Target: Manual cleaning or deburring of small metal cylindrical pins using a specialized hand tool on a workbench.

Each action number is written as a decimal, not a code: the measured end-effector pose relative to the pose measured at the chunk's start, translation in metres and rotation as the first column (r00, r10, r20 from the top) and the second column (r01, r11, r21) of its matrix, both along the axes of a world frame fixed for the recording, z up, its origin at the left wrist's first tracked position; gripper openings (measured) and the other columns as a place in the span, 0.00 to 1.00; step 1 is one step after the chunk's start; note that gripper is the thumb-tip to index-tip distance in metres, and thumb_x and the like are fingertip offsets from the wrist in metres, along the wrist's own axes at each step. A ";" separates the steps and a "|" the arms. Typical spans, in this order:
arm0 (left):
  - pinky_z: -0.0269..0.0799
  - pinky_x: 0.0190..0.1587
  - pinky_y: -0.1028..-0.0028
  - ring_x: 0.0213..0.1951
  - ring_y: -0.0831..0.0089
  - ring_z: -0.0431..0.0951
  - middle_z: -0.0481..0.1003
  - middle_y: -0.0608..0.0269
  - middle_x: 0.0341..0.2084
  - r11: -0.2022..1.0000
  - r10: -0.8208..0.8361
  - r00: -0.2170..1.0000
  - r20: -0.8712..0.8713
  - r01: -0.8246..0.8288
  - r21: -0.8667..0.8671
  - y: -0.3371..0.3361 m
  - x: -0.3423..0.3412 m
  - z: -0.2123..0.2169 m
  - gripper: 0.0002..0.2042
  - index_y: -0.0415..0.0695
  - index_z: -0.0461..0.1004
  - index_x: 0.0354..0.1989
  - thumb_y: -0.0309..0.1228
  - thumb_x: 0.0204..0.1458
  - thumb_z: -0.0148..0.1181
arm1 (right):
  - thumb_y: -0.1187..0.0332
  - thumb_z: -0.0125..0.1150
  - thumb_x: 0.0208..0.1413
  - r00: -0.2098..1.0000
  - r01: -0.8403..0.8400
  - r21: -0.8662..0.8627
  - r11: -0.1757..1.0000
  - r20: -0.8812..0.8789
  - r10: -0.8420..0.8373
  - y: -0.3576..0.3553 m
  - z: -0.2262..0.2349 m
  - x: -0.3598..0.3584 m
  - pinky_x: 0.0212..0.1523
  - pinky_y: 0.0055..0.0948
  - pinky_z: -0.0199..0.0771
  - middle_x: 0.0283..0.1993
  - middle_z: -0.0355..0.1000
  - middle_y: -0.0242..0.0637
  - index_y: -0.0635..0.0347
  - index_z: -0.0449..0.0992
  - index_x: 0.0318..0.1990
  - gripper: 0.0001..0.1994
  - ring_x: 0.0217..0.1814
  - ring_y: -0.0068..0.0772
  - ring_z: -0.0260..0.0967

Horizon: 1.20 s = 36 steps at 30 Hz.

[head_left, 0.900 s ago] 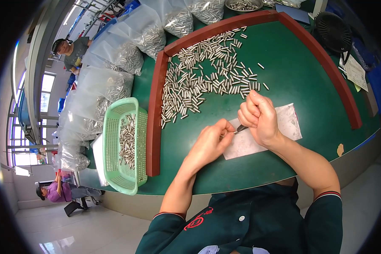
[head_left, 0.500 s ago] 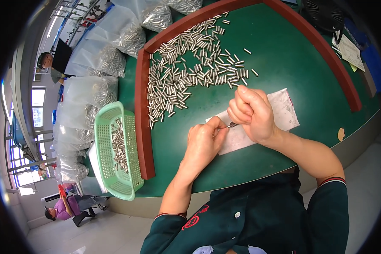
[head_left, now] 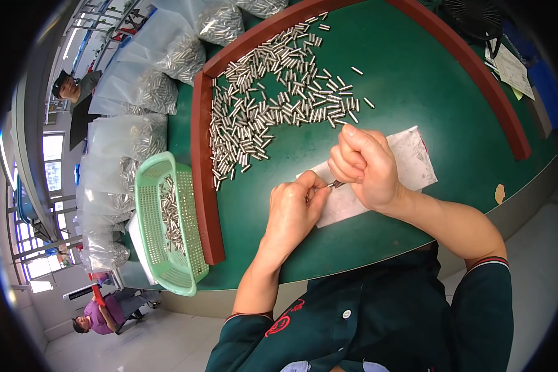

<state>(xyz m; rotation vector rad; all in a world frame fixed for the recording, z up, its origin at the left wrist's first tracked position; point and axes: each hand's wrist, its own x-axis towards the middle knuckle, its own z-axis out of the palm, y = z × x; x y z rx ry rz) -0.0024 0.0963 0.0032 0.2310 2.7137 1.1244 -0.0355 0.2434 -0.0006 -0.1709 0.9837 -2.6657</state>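
A small silver metal pin (head_left: 335, 183) sits pinched between the left hand (head_left: 293, 211) and right hand (head_left: 364, 167); loosening either grip could drop it toward six o'clock.

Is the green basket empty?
No, the green basket has a row of small silver metal pins lying inside it.

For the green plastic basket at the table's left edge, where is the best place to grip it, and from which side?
Grip the green basket by its raised rim on the outer long side, coming from the left. It seems to tilt against the red-brown border of the table, so that edge looks free. Metal pins lie loose inside, so probably keep it level. Both the left hand and right hand are occupied over the white sheet.
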 end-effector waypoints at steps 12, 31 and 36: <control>0.59 0.18 0.81 0.15 0.84 0.63 0.68 0.65 0.11 1.000 0.009 0.998 0.059 -0.010 0.026 -0.002 -0.003 -0.001 0.04 0.35 0.72 0.22 0.22 0.42 0.59 | 0.64 0.35 0.59 0.993 0.077 0.122 0.989 -0.098 -0.066 -0.011 0.000 0.008 0.14 0.19 0.39 0.08 0.44 0.24 0.53 0.50 0.12 0.21 0.11 0.16 0.36; 0.47 0.19 0.86 0.17 0.88 0.52 0.70 0.63 0.28 0.254 -0.291 0.850 0.440 -0.375 0.892 -0.033 -0.022 -0.013 0.03 0.43 0.67 0.34 0.26 0.51 0.52 | 0.64 0.38 0.59 0.999 0.019 0.066 0.998 -0.048 -0.016 -0.007 -0.003 0.001 0.13 0.19 0.38 0.09 0.45 0.25 0.55 0.50 0.12 0.21 0.11 0.15 0.39; 0.48 0.20 0.86 0.17 0.88 0.52 0.70 0.64 0.28 0.261 -0.286 0.851 0.440 -0.372 0.891 -0.033 -0.023 -0.013 0.04 0.43 0.67 0.34 0.25 0.51 0.52 | 0.64 0.38 0.59 0.999 0.017 0.053 0.998 -0.028 -0.015 -0.007 -0.003 0.000 0.13 0.20 0.38 0.09 0.45 0.25 0.55 0.50 0.12 0.21 0.10 0.15 0.38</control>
